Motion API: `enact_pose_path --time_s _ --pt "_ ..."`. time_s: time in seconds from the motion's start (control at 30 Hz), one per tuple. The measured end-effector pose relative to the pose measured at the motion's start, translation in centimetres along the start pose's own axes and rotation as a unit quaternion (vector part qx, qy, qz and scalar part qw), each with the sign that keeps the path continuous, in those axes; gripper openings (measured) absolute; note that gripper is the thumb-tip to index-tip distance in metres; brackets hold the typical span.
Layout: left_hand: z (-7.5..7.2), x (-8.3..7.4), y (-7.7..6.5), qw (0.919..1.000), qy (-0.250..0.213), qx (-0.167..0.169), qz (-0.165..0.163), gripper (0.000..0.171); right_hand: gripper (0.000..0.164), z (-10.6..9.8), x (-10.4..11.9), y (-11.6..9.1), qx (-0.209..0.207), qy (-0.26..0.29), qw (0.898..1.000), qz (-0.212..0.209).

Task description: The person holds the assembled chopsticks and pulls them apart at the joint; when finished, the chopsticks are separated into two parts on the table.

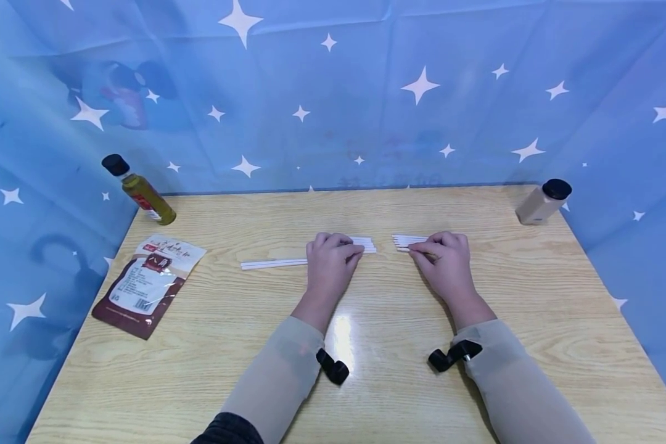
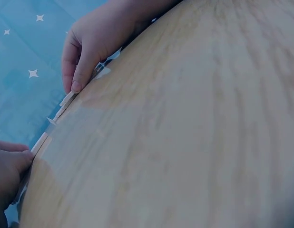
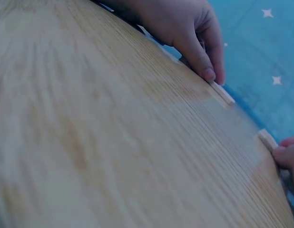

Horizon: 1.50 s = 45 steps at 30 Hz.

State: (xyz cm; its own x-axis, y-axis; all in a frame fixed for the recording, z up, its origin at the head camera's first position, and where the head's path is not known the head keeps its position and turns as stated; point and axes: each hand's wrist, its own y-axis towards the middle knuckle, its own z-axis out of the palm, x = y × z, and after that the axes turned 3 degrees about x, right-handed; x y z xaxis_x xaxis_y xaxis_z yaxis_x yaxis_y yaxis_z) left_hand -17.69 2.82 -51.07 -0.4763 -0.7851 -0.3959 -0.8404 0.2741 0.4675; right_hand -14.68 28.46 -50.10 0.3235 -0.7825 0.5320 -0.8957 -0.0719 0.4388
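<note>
In the head view, several thin white sticks [image 1: 369, 245] lie side by side on the table, their right ends showing past my left hand [image 1: 328, 262]. That hand pinches the near sticks by thumb and fingers. Two white sticks [image 1: 274, 264] reach out leftward from behind it. Across a small gap, my right hand [image 1: 448, 262] pinches the near edge of a second row of white sticks [image 1: 404, 240], whose far ends it hides. In the right wrist view a short stick end [image 3: 224, 93] sticks out from the left hand's fingertips, close along the table surface.
A dark-capped oil bottle [image 1: 151, 198] stands at the back left, with a maroon and white packet [image 1: 147, 285] lying before it. At the back right is a pale jar [image 1: 535, 206] with a black lid. Blue star-patterned cloth [image 1: 361, 92] surrounds the wooden table [image 1: 388, 394].
</note>
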Motion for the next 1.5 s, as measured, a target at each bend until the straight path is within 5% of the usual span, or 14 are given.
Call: enact_pose_path --time_s 0.5,1.13,1.5 --pt "-0.12 -0.45 0.51 0.9992 0.024 0.025 -0.018 0.007 0.013 -0.06 -0.19 0.05 0.006 -0.013 1.0 -0.002" --pt "0.12 -0.42 0.6 0.9998 0.011 -0.013 -0.004 0.005 0.006 0.28 -0.39 0.04 -0.004 -0.023 1.0 0.014" --pt "0.18 -0.2 0.62 1.0 0.005 -0.005 -0.004 0.007 0.006 0.45 -0.2 0.2 -0.014 -0.032 0.999 0.009"
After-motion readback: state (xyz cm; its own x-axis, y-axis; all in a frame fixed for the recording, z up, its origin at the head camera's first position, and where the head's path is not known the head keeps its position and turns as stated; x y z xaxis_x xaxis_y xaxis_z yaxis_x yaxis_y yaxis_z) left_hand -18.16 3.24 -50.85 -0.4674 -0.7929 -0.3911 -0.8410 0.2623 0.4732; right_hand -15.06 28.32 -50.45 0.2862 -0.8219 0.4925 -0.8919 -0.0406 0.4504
